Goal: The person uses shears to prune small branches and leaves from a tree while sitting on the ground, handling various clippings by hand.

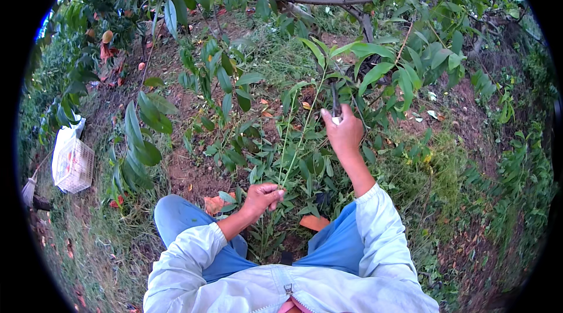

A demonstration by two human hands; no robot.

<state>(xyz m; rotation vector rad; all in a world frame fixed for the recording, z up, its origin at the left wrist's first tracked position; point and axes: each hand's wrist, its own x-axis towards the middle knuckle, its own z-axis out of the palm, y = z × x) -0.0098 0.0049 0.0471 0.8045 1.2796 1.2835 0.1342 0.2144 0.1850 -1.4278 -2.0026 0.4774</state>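
Two thin green stems (294, 154) rise side by side from between the fingertips of my left hand (262, 201), which pinches them low down in front of my knees. Long narrow leaves stand at their upper ends. Up and to the right, my right hand (345, 130) is closed around a small tool with a dark, narrow upper part (335, 99) and a white piece (336, 120) showing between thumb and fingers. The hand hides the rest of the tool, so its kind cannot be told. Low leafy plants (264, 163) grow between and below the hands.
A tree branch (325, 1) crosses above my hands, with leafy twigs hanging around. At the far left, a white plastic crate (77, 165) stands by a white bag (61, 137) and a whisk broom (29, 190). A yellowish fruit (107, 36) hangs at upper left. Orange paper (314, 223) lies near my knees.
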